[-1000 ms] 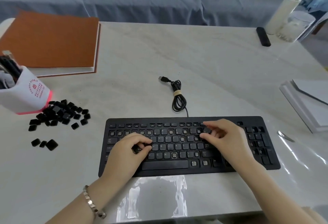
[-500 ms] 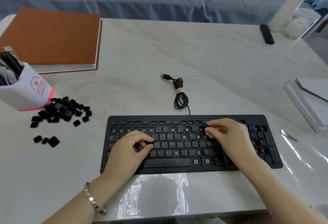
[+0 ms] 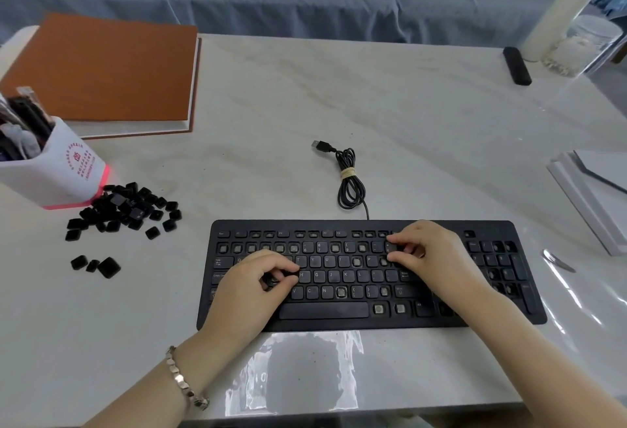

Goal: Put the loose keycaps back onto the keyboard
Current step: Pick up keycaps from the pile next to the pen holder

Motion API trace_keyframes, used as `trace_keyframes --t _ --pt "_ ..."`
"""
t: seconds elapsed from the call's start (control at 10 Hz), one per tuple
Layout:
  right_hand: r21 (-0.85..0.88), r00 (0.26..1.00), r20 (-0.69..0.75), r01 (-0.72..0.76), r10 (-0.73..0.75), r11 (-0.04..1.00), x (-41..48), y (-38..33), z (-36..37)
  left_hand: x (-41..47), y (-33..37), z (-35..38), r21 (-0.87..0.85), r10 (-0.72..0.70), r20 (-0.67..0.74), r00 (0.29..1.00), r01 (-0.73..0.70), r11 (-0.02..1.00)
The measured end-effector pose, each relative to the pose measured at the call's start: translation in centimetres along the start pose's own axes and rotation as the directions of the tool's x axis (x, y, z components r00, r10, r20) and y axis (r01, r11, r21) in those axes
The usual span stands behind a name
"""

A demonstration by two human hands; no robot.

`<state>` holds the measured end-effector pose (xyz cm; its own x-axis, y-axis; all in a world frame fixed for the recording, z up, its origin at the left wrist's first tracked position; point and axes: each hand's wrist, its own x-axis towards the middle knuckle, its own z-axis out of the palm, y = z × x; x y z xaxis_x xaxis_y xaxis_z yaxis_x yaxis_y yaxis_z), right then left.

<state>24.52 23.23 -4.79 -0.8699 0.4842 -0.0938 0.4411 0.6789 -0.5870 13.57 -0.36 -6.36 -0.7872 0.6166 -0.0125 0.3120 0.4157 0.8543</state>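
- A black flat keyboard (image 3: 339, 310) lies on the near half of a pale marbled counter (image 3: 424, 129), its long side facing the person.
- Many of its positions show bare sockets with pale centres (image 3: 341, 292), mostly along the number row and the bottom rows.
- The left hand (image 3: 247, 295) rests on the keyboard's left part. Its grip is clenched, thumb and forefinger pinching a small black keycap (image 3: 271, 280) over the home row, just left of the H key.
- The right hand (image 3: 434, 254) sits on the upper right of the letter block. Its curled fingers and thumb grasp a dark keycap (image 3: 393, 247) at the right end of the number row.
- A heap of loose black keycaps (image 3: 125, 210) lies on the counter left of the keyboard, touching the red foot of a white pen pot (image 3: 57, 169).
- Three stray keycaps (image 3: 96, 266) lie nearer the person, apart from the heap.
- The keyboard's coiled black USB cable (image 3: 351, 183) lies just behind it, bound with a pale tie.
- An orange-brown folder (image 3: 101, 67) lies at the far left corner.
- A white bottle (image 3: 556, 16), a clear jar (image 3: 583, 47) and a black bar-shaped device (image 3: 517, 66) sit at the far right.
- A metal link bracelet (image 3: 185, 381) circles the left wrist.
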Motion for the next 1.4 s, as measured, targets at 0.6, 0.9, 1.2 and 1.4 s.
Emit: trace_keyframes --t 0.6,0.9,1.2,1.4 --pt "0.083 0.998 -0.058 -0.002 0.007 0.997 0.2 0.6 0.5 0.1 0.0 0.0 -0.06 -0.033 -0.002 0.999 0.033 0.998" --pt "-0.163 0.952 -0.238 0.155 -0.191 0.974 -1.2 0.7 2.3 0.0 0.1 0.4 -0.173 -0.099 -0.057 0.994 0.087 0.981" --pt "-0.446 0.891 -0.271 0.219 -0.365 0.868 -2.7 1.6 3.0 0.2 -0.2 0.5 -0.159 -0.12 -0.058 0.991 0.109 0.981" --pt "-0.474 0.905 -0.258 0.186 -0.338 0.861 -2.8 1.3 3.1 0.4 0.4 0.4 -0.151 -0.121 -0.046 0.992 0.113 0.982"
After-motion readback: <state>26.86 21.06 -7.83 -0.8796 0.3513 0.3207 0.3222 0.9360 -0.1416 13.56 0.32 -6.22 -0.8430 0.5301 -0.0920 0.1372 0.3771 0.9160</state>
